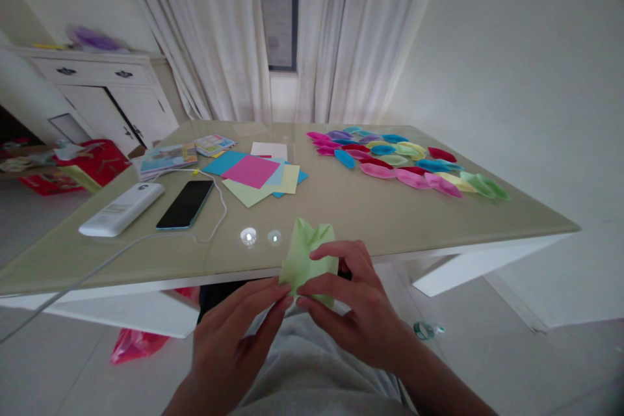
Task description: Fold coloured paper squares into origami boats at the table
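Note:
A light green sheet of paper (305,253), partly folded with creases at its far edge, is held up just off the table's near edge. My left hand (238,325) pinches its lower left corner between thumb and fingers. On the other side, my right hand (355,305) grips the lower edge with thumb and index finger, another finger lying across the sheet's face. Both thumbs come close together at the bottom edge. Beyond the paper lies a loose pile of coloured square sheets, a magenta sheet (251,171) on top.
Several folded paper pieces in many colours (385,151) cover the table's (336,208) back right. At left lie a phone (185,205), a white power bank (121,209) with a cable (141,238), and booklets (166,159). A bottle (428,330) lies on the floor.

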Action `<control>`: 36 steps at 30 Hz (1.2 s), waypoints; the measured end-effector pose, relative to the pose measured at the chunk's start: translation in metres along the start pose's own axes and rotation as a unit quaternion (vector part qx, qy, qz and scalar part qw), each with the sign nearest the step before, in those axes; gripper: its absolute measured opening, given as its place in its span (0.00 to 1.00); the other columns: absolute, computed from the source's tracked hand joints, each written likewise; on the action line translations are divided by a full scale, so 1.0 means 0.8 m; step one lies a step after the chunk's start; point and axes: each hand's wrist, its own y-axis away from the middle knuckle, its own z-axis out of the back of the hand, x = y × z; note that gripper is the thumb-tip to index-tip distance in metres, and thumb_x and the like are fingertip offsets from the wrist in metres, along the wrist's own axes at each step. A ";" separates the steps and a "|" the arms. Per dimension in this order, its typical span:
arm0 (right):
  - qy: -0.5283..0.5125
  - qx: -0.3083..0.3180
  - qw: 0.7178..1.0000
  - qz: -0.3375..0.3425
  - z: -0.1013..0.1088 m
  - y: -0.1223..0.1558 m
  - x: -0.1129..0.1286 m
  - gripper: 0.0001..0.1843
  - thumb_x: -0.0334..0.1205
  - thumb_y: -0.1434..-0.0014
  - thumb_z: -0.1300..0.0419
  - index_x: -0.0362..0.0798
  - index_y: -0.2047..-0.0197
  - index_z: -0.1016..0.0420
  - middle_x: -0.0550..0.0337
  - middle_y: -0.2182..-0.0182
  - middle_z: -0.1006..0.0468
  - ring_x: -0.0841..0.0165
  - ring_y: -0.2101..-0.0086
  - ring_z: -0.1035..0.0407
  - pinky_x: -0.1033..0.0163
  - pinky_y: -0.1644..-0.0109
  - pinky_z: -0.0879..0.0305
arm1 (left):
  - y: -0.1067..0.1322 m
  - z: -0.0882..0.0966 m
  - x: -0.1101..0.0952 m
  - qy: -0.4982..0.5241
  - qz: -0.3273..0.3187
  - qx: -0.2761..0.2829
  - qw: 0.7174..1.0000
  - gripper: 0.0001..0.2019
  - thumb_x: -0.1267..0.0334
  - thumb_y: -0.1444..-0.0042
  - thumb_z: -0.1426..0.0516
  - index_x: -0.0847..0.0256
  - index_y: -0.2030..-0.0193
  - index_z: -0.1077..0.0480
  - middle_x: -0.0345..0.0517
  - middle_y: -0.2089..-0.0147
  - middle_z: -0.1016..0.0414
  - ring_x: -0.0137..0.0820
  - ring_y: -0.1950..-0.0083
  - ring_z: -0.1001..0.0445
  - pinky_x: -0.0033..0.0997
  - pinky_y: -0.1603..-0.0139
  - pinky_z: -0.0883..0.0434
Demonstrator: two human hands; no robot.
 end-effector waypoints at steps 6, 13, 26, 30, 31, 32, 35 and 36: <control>0.003 -0.020 1.000 -0.001 0.002 0.001 0.001 0.05 0.39 0.32 0.31 0.55 0.53 0.18 0.53 0.42 0.27 0.57 0.46 0.32 0.53 0.45 0.30 | -0.001 -0.002 -0.001 0.004 0.023 -0.020 1.000 0.13 0.70 0.34 0.34 0.52 0.45 0.21 0.42 0.49 0.14 0.31 0.52 0.14 0.28 0.46 0.17; 0.018 -0.010 1.000 0.010 0.013 -0.001 -0.007 0.07 0.37 0.34 0.31 0.57 0.53 0.18 0.54 0.39 0.27 0.56 0.45 0.33 0.52 0.45 0.30 | -0.010 -0.003 0.002 0.013 0.080 -0.031 0.996 0.10 0.71 0.34 0.37 0.54 0.50 0.21 0.42 0.54 0.16 0.31 0.54 0.16 0.29 0.49 0.19; -0.063 0.017 0.998 -0.005 0.015 -0.005 -0.014 0.06 0.40 0.26 0.36 0.57 0.53 0.16 0.56 0.41 0.26 0.58 0.45 0.34 0.52 0.43 0.32 | -0.019 -0.008 -0.003 -0.004 0.091 -0.034 0.995 0.07 0.65 0.34 0.34 0.54 0.51 0.23 0.39 0.59 0.17 0.29 0.63 0.18 0.27 0.56 0.19; -0.051 0.026 0.998 0.010 0.014 -0.005 -0.014 0.06 0.42 0.26 0.36 0.58 0.54 0.16 0.57 0.41 0.26 0.59 0.44 0.34 0.53 0.41 0.34 | -0.022 -0.008 0.001 0.007 0.054 -0.006 0.999 0.08 0.69 0.31 0.37 0.54 0.49 0.23 0.39 0.56 0.16 0.27 0.57 0.16 0.23 0.50 0.21; -0.047 0.025 0.998 0.014 0.013 -0.005 -0.014 0.06 0.42 0.26 0.36 0.58 0.54 0.16 0.57 0.41 0.26 0.59 0.43 0.34 0.53 0.40 0.35 | -0.022 -0.008 0.001 0.012 0.050 0.004 0.999 0.09 0.71 0.31 0.38 0.54 0.48 0.23 0.39 0.54 0.15 0.27 0.56 0.16 0.22 0.49 0.21; -0.044 0.023 0.999 0.018 0.013 -0.006 -0.014 0.06 0.42 0.26 0.36 0.58 0.54 0.15 0.58 0.41 0.26 0.59 0.43 0.34 0.52 0.39 0.36 | -0.022 -0.008 0.002 0.017 0.051 0.013 0.998 0.10 0.72 0.31 0.39 0.53 0.47 0.22 0.39 0.53 0.15 0.26 0.55 0.16 0.21 0.48 0.21; -0.041 0.016 0.999 0.029 0.011 -0.008 -0.015 0.04 0.42 0.27 0.34 0.57 0.54 0.16 0.59 0.43 0.24 0.61 0.44 0.31 0.53 0.37 0.38 | -0.021 -0.009 0.002 0.034 0.067 0.012 0.997 0.10 0.72 0.32 0.38 0.53 0.49 0.22 0.37 0.55 0.15 0.25 0.56 0.16 0.20 0.49 0.21; -0.042 0.015 0.998 0.032 0.011 -0.008 -0.016 0.04 0.42 0.27 0.34 0.57 0.54 0.16 0.59 0.43 0.23 0.62 0.45 0.30 0.53 0.37 0.39 | -0.020 -0.011 0.002 0.035 0.074 0.006 0.997 0.09 0.71 0.32 0.37 0.53 0.50 0.21 0.36 0.57 0.14 0.25 0.58 0.15 0.20 0.50 0.21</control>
